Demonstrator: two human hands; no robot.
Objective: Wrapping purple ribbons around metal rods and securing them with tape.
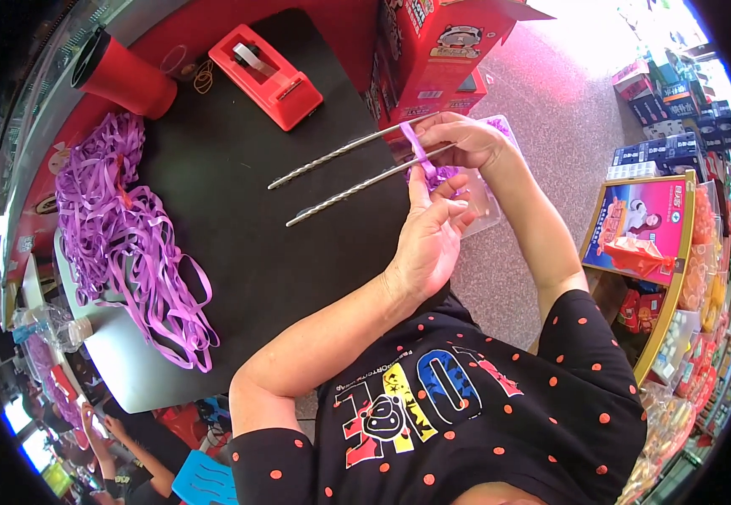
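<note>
Two long metal rods with spiral grooves, like drill bits, lie side by side over the black tabletop: the upper rod (332, 156) and the lower rod (349, 193). A narrow purple ribbon (414, 145) spans both near their right ends. My right hand (465, 139) is closed there, fingertips pinching at the ribbon beside the upper rod; its exact grip is partly hidden. Below it, my left hand (431, 236) is palm up with fingers apart, the index fingertip touching the ribbon by the lower rod. Behind the hands, a clear plastic tub (485, 210) contains purple ribbon pieces.
A tangled heap of purple ribbon (134, 219) covers the table's left side. At the back stand a red tape dispenser (290, 103) and a red cup (134, 80). A red carton (433, 59) is beyond the tub. Shop shelves (694, 252) line the right; another person's arms show lower left.
</note>
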